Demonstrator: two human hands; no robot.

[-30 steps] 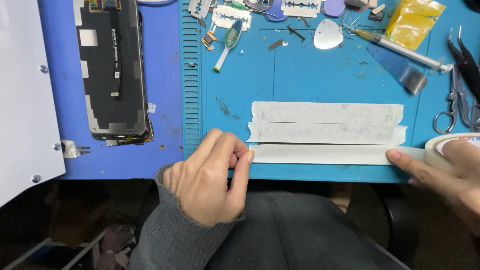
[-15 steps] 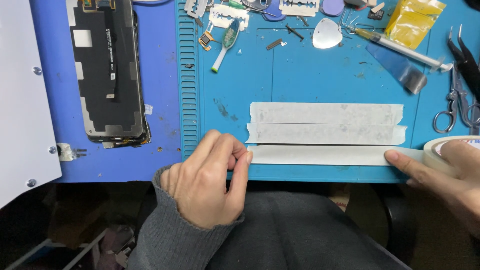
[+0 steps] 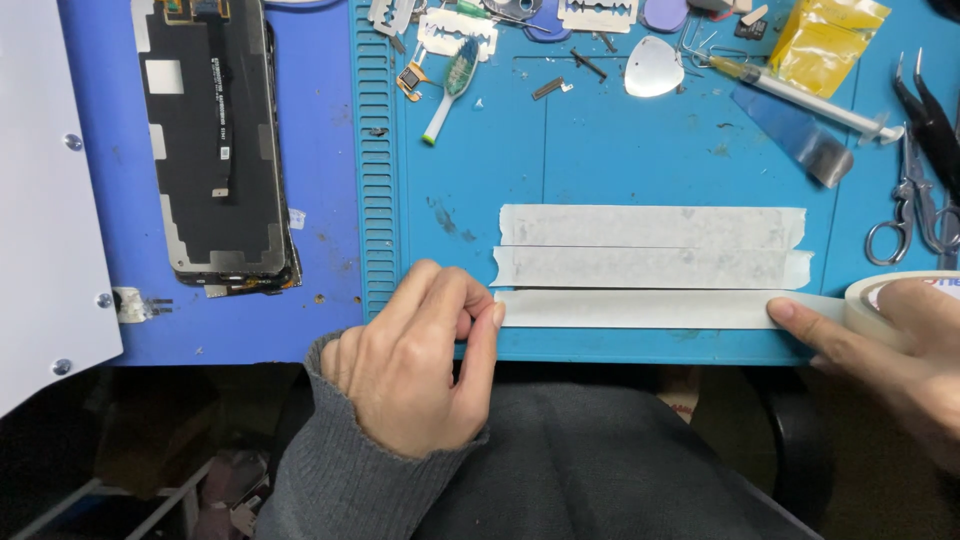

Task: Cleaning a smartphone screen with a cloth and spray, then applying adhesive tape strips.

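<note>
While 2 tape strips [image 3: 650, 248] already lie on the mat [image 3: 600, 150], left hand [image 3: 420, 370] pins strip no. 3's [image 3: 640, 309] end; right hand [image 3: 890, 345] grips the roll [image 3: 880, 300]. Next, prob.: tear cleanly w/o lifting it.

Your right hand [image 3: 900, 350] is cut off by the right edge, so you see only part of it, and it covers most of the tape roll [image 3: 885, 295]. Your left hand [image 3: 415, 365] hides the left end of the lowest tape strip [image 3: 640, 308]. The top edge cuts the phone screen [image 3: 215, 140] and the razor blades [image 3: 597, 12]. The scissors [image 3: 915, 215] are cut at the right edge.
</note>
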